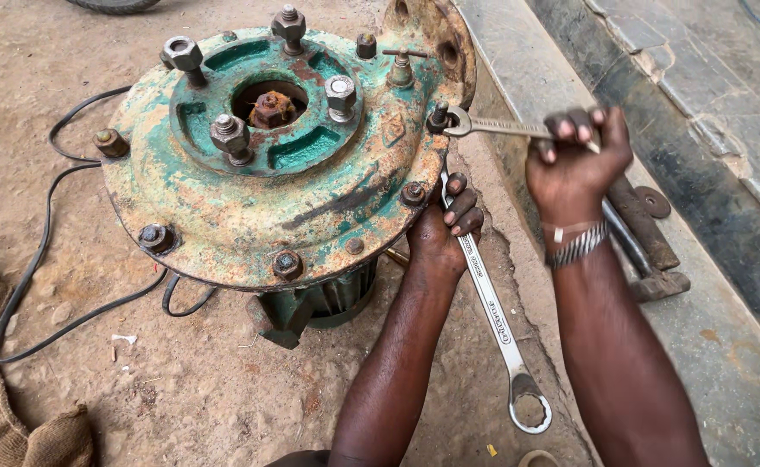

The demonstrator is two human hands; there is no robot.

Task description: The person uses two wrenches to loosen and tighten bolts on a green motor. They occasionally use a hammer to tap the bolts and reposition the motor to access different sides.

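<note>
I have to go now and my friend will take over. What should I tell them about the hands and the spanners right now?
Right hand: gripping the upper spanner, whose ring end sits on a rim bolt of the rusty green pump casing.
Left hand: at the casing's edge, holding the long spanner that reaches under the rim, its free ring end pointing down over the dirt.
Done: cannot tell how far that bolt has loosened; it is in its hole.
Left: the other rim bolts and the nuts on top are all in place.
</note>
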